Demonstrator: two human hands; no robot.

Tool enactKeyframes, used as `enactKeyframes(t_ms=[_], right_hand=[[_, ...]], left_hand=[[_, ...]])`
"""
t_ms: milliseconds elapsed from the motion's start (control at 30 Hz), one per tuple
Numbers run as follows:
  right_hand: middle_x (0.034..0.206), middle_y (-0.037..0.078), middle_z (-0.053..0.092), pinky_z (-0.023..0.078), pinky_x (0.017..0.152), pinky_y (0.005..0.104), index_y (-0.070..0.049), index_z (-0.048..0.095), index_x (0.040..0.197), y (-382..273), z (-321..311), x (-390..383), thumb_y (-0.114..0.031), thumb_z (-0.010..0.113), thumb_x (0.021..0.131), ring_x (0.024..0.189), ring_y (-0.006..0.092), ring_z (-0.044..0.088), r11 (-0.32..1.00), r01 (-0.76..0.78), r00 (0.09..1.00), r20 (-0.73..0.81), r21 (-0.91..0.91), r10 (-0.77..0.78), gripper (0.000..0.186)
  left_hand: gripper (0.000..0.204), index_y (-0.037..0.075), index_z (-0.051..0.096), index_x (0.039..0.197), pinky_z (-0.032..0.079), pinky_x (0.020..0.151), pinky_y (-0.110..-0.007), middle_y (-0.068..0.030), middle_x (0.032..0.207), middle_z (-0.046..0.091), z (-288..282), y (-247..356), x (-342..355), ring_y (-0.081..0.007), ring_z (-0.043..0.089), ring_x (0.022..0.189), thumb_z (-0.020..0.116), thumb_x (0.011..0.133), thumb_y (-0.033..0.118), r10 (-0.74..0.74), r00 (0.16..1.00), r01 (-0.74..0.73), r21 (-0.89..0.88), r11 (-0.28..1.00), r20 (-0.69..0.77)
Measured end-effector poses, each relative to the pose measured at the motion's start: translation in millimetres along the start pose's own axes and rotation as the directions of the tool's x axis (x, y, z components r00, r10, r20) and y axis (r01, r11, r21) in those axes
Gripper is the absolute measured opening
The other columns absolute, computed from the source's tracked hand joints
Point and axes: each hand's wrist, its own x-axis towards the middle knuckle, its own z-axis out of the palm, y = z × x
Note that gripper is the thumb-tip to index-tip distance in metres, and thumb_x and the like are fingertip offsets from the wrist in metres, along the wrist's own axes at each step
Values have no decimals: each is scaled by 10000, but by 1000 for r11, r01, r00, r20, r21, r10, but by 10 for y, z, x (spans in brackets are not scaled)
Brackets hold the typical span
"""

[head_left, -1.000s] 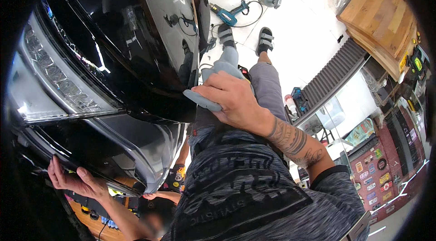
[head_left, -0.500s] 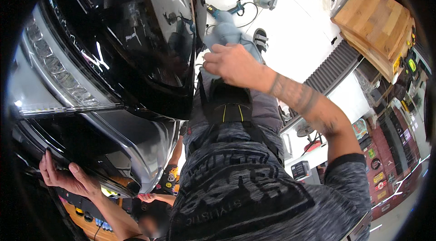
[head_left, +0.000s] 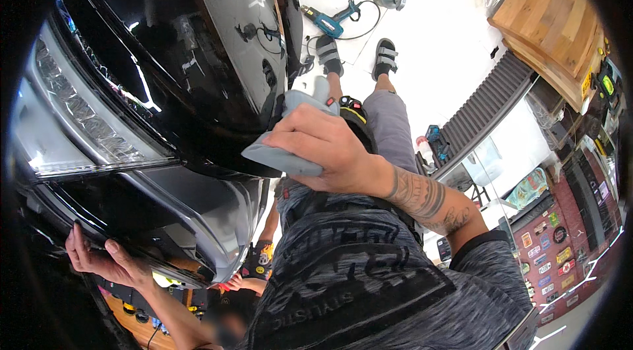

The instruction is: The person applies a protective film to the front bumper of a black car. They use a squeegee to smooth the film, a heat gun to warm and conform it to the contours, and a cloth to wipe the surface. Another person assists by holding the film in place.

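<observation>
Grey microfibre-type cloth [head_left: 290, 145], folded into a thick pad, sits clamped in the right hand [head_left: 323, 149], fingers curled over its top, thumb under. Head view: cloth is pressed at the lower edge of the glossy black car panel [head_left: 198, 60], just right of the headlamp [head_left: 86, 119]. Left hand [head_left: 102, 261] is below the headlamp, fingers spread flat and hooked on the dark trim under the silver bumper section [head_left: 217, 218]; it holds nothing loose, just braces there. Hands are well apart, one each side of the bumper.

Handling, by my read: cloth is light, soft and floppy, so best gripped bunched w/ the whole palm as it is now; no slip risk. Panel is stiff but scratch-prone & slick, so flat even pressure suits it.

Below the panel's right edge, the person's sandalled feet [head_left: 356, 53] stand on the white floor [head_left: 448, 33], a blue power tool [head_left: 330, 20] beyond them; wooden box [head_left: 547, 20] further right.

Vs 0.5 s ago: right hand w/ cloth has dropped lower on the panel, toward the bumper; left hand is in about the same spot.
</observation>
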Motion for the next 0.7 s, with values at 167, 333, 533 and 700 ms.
enactKeyframes(t_ms=[167, 333, 533, 700], right_hand=[[819, 84, 504, 467, 569, 322, -17, 593, 906, -50, 165, 139, -47, 718, 620, 774, 243, 547, 995, 9, 998, -59, -104, -16, 314], [815, 106, 519, 470, 571, 362, -35, 535, 788, -273, 170, 378, -87, 688, 671, 745, 271, 566, 958, -171, 981, 47, -229, 187, 199], [813, 144, 528, 476, 634, 409, 9, 546, 875, -137, 155, 298, -77, 693, 657, 745, 316, 583, 986, -159, 987, -8, -43, 159, 276], [799, 181, 551, 477, 633, 441, 18, 518, 943, -262, 218, 604, -57, 668, 673, 741, 369, 591, 987, -149, 987, -67, -59, 145, 318]], left_hand=[[479, 13, 468, 1312, 326, 1011, -363, -129, 1257, 399, 28, -50, -23, -222, 413, 1165, 498, 972, 349, -14, 1000, 15, -31, 999, 5], [481, 5, 469, 1312, 321, 1021, -362, -139, 1253, 405, 18, -9, -31, -223, 425, 1158, 505, 970, 342, -22, 1000, 22, -31, 999, -2], [480, -5, 473, 1293, 253, 1056, -422, -156, 1251, 424, -50, -11, -49, -281, 348, 1236, 510, 958, 336, -28, 999, 26, 54, 998, 35], [470, 7, 471, 1303, 254, 1057, -409, -146, 1242, 407, 2, 57, 8, -266, 351, 1231, 531, 943, 304, -53, 999, 53, -9, 999, 14]])
